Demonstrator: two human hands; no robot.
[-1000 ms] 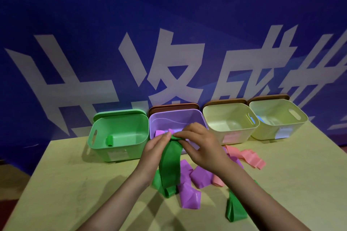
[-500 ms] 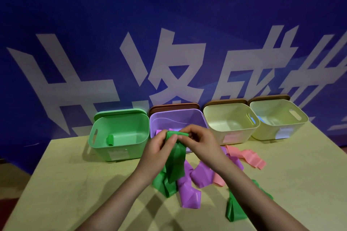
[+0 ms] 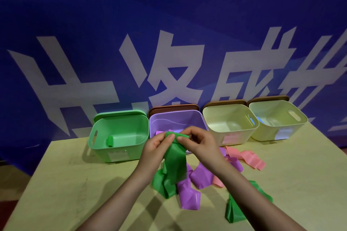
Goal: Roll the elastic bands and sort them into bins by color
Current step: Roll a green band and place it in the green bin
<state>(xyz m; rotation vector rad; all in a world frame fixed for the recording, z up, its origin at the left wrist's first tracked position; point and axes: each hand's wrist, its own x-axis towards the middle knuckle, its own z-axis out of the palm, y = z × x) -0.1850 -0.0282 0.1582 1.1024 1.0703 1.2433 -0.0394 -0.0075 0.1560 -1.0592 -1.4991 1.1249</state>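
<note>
Loose bands (image 3: 189, 184) clutter the table (image 3: 78, 184) before the bins (image 3: 120, 137); its left side lies bare.

A blue banner (image 3: 169, 15) with large white characters hangs behind a pale yellow-green table (image 3: 56, 184).

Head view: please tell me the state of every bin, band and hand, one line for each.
green band: top end partly rolled, rest hangs to the table
left hand: pinches the roll
right hand: pinches the roll
green bin: open, one green roll inside
purple bin: open, purple pieces inside
two cream bins: open
purple bands: loose on the table
pink bands: loose on the table
</note>
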